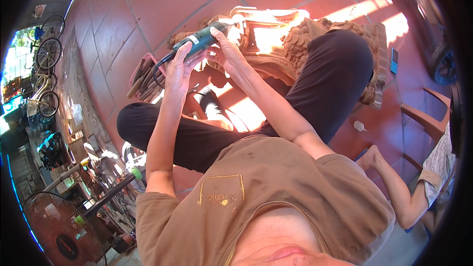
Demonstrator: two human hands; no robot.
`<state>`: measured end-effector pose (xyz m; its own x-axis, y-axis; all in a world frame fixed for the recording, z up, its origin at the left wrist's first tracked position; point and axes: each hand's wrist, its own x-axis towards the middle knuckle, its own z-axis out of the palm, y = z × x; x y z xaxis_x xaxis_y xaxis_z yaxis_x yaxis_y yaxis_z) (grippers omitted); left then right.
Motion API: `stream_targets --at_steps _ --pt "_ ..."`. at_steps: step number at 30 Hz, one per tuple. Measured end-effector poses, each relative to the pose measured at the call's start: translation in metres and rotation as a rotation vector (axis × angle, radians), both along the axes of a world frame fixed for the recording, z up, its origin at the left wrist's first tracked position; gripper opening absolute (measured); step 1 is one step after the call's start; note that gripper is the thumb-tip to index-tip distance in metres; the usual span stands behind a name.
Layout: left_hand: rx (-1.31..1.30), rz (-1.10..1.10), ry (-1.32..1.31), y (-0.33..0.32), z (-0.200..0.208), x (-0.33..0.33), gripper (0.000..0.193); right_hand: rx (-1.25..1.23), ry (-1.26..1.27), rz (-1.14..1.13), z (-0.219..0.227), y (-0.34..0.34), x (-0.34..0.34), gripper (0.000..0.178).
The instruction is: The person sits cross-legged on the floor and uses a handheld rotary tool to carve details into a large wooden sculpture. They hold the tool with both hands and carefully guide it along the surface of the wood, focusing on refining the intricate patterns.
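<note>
A green handheld power grinder [199,41] with a dark front end and a black cord is held up in front of me. My left hand [186,64] is closed round its rear, the thumb along the body near the cord. My right hand [225,54] grips the front part with the thumb on top; some of its fingers are hidden beneath. Just beyond lies a carved wooden piece [300,44] with scale-like relief, partly washed out by sunlight and partly hidden by my right knee. Whether the grinder's tip touches the wood I cannot tell.
Several chisel-like hand tools [143,80] lie left of my hands. On the right are a blue phone [394,61], a small white bottle [359,126], a brown chair [427,118] and another person's bare leg [394,182]. A standing fan [64,231] is at lower left.
</note>
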<state>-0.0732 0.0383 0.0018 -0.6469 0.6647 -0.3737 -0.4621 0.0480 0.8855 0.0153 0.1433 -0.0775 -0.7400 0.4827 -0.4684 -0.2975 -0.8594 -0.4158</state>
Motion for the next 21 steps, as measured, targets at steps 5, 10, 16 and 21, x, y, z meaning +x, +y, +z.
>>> stream_targets --at_steps 5,10,16,21 --pt "-0.008 -0.022 0.069 -0.002 0.007 -0.002 0.036 -0.033 0.046 0.032 0.002 -0.003 0.003 0.045" --pt "0.065 -0.02 0.099 0.007 0.01 0.007 0.035 -0.026 0.066 0.034 0.005 0.007 -0.001 0.047" --pt "0.045 -0.042 0.198 0.012 0.01 0.011 0.042 -0.048 0.118 0.024 0.003 0.011 -0.002 0.049" --pt "0.038 -0.029 0.305 0.017 0.012 0.019 0.047 -0.054 0.186 0.023 0.003 0.014 -0.001 0.049"
